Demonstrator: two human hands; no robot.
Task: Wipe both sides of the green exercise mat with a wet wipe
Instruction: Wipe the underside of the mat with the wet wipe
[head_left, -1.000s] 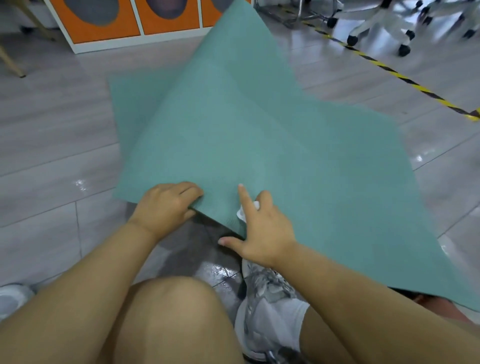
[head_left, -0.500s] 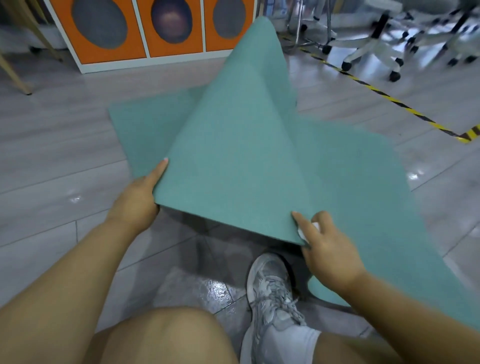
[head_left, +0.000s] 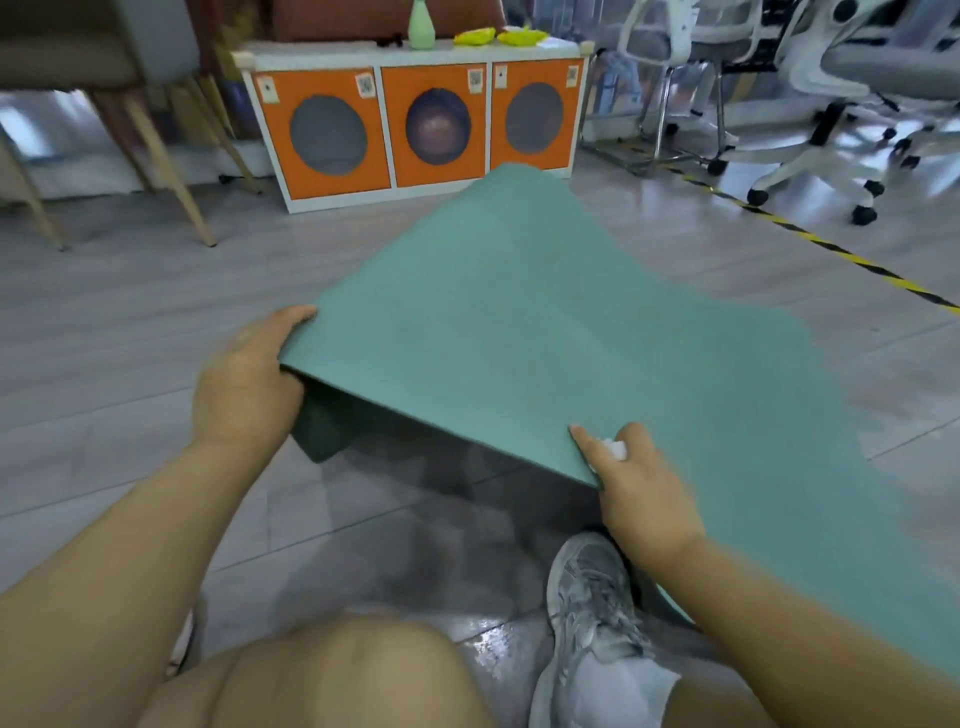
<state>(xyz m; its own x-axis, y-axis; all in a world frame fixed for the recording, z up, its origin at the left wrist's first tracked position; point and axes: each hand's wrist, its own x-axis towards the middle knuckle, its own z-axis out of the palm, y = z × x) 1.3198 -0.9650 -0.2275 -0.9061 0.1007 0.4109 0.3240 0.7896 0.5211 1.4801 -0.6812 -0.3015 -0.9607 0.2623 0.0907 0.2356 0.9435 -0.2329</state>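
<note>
The green exercise mat (head_left: 545, 338) is lifted off the grey floor along its near edge and folds back on itself, its far part hidden under the raised sheet. My left hand (head_left: 244, 384) grips the near left corner, thumb on top and fingers underneath. My right hand (head_left: 636, 488) pinches the near edge further right. A crumpled white wet wipe (head_left: 615, 448) is pressed between its fingers and the mat. The mat's right part drapes down past my right forearm.
An orange-fronted white cabinet (head_left: 415, 130) with a green bottle (head_left: 422, 23) on top stands beyond the mat. Wooden chair legs (head_left: 171, 171) are at far left, wheeled office chairs (head_left: 831, 119) and yellow-black floor tape (head_left: 831, 249) at far right. My knee and grey shoe (head_left: 592, 613) are below.
Both hands have raised the mat's near edge higher and carried it away from me, spreading further apart. The view has tilted up, showing the cabinet.
</note>
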